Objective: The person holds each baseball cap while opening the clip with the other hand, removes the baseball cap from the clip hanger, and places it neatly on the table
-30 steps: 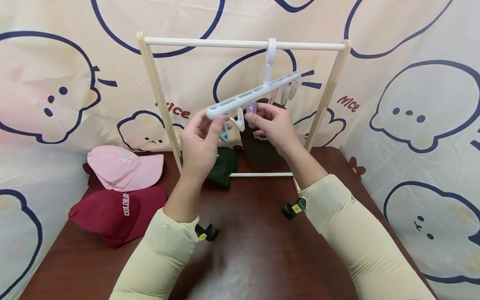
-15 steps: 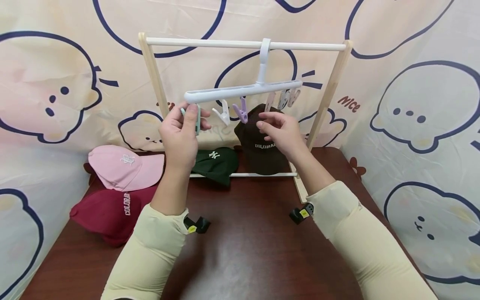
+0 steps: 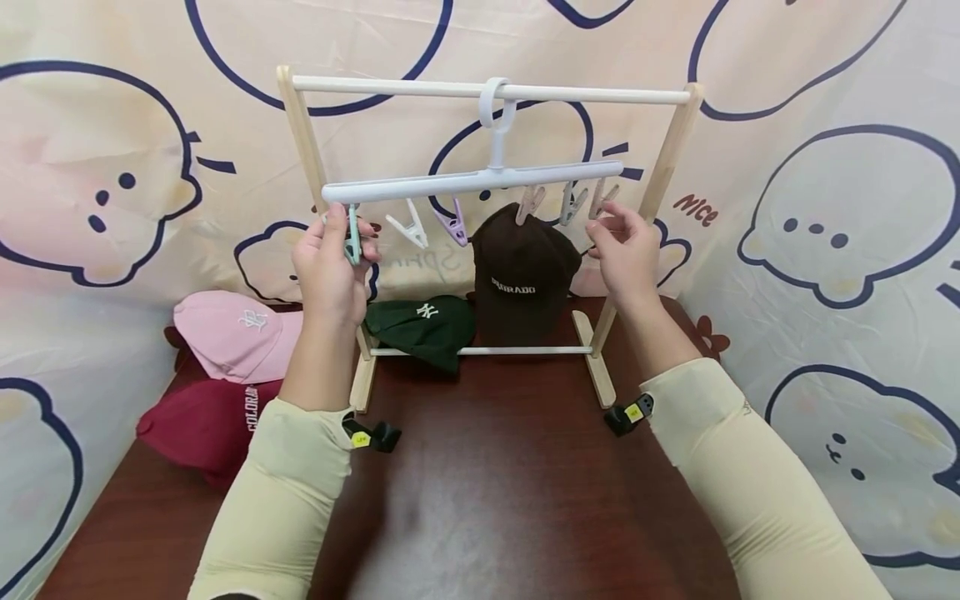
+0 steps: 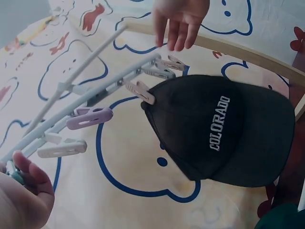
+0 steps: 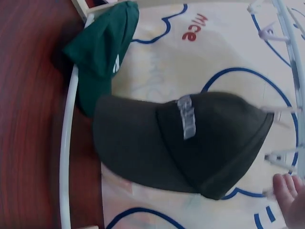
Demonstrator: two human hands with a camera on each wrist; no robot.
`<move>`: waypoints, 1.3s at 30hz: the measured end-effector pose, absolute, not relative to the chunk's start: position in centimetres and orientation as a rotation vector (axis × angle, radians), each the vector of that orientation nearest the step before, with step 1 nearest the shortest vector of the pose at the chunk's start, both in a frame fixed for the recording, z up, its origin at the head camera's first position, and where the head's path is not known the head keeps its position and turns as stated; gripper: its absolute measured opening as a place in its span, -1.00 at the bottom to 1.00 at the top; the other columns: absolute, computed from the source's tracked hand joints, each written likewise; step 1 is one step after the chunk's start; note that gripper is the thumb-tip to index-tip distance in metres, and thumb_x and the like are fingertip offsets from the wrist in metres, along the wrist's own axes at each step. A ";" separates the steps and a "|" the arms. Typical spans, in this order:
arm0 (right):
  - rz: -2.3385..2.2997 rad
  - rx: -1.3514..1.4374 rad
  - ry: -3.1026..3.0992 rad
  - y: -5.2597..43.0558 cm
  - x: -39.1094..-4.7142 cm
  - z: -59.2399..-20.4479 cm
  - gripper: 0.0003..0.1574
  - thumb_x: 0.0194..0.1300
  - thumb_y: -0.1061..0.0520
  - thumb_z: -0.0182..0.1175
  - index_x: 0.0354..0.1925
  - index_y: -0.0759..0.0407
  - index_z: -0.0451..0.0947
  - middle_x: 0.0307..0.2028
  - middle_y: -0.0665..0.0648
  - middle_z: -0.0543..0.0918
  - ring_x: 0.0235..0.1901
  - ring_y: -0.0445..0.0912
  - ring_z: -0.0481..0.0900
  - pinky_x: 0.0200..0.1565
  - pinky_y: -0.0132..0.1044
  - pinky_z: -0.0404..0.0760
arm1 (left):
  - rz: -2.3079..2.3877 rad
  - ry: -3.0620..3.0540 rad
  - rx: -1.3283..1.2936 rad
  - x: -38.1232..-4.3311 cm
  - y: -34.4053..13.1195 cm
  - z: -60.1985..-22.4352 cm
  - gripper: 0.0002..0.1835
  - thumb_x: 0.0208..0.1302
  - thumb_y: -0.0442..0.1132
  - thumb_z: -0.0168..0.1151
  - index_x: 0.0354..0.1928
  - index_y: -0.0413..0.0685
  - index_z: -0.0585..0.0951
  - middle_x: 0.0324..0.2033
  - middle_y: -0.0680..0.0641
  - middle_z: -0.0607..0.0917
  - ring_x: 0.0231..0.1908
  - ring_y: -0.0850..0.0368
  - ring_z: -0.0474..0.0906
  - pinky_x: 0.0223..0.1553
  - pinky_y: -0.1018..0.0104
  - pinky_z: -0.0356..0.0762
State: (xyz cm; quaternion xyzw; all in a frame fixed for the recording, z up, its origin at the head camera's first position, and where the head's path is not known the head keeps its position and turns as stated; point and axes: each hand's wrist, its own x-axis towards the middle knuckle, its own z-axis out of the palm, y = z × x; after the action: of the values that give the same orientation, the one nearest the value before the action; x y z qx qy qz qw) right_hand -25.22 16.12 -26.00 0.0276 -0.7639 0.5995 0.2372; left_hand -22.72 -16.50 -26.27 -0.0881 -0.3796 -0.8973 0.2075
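Observation:
A white clip hanger (image 3: pixel 480 181) hangs by its hook from the rack's top rail. My left hand (image 3: pixel 330 271) pinches the green clip (image 3: pixel 353 237) at the hanger's left end. White (image 3: pixel 408 227) and purple (image 3: pixel 452 223) clips dangle beside it. A dark brown cap (image 3: pixel 521 262) reading COLORADO hangs from a pale pink clip (image 4: pixel 139 92). Near the hanger's right end is my right hand (image 3: pixel 626 254), its fingers loosely bent; in the left wrist view they are apart from the end clip (image 4: pixel 171 63). Between these pink clips hangs a grey clip (image 3: pixel 572 202).
The wooden rack (image 3: pixel 667 158) stands at the back of the dark red table (image 3: pixel 480 492). A green cap (image 3: pixel 431 325) lies by its lower rail (image 3: pixel 525 351). Pink (image 3: pixel 225 333) and dark red (image 3: pixel 202 429) caps lie at the left. Cartoon-print cloth surrounds the table.
The hanger has swung from slanted to nearly parallel with the rail, its near end moving left with my left hand. My right hand has left the purple clip and moved right.

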 end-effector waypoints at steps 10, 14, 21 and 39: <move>1.524 0.013 -2.168 17.8 -26.1 -24.5 -0.16 0.40 -0.05 0.16 0.52 0.02 0.08 0.41 0.16 0.33 0.40 -0.04 0.32 0.36 -0.22 0.33 | -2.690 -0.904 -0.198 -24.0 -17.7 -26.2 -0.62 0.42 -0.14 0.11 -0.02 -0.41 0.49 -0.60 -0.12 0.55 -0.74 0.17 0.36 -0.65 0.43 0.42; 1.593 0.050 -2.213 17.6 -26.7 -23.6 -0.01 0.38 -0.09 0.19 0.56 -0.09 -0.12 0.51 0.13 0.15 0.48 -0.05 0.15 0.41 -0.20 0.23 | -2.696 -0.912 -0.192 -23.8 -18.2 -26.4 -0.62 0.42 -0.13 0.10 -0.02 -0.39 0.49 -0.59 -0.12 0.55 -0.74 0.16 0.35 -0.64 0.42 0.41; 1.900 0.103 -2.032 17.3 -27.5 -22.3 0.02 0.34 0.08 0.26 0.56 -0.11 -0.09 0.44 0.15 0.31 0.43 -0.08 0.26 0.43 -0.23 0.20 | -2.705 -0.950 -0.181 -24.3 -18.5 -26.5 -0.59 0.42 -0.09 0.09 0.00 -0.37 0.47 -0.57 -0.10 0.55 -0.73 0.16 0.35 -0.62 0.42 0.41; 1.989 -0.061 -1.468 17.0 -25.5 -21.7 -0.57 0.20 0.28 0.36 0.07 0.17 0.62 -0.14 0.09 0.62 -0.09 -0.13 0.54 0.06 -0.36 0.55 | -2.778 -1.050 -0.057 -26.1 -17.7 -26.7 -0.60 0.47 -0.10 0.04 0.11 -0.30 0.47 -0.52 -0.09 0.60 -0.69 0.17 0.44 -0.54 0.39 0.46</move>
State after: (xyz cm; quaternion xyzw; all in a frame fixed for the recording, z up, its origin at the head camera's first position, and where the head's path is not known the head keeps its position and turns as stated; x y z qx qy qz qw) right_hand -25.54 17.02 -21.68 -0.0235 -0.5606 0.7599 0.3282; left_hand -26.10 -17.68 -26.72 -0.0191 -0.3522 -0.9318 0.0855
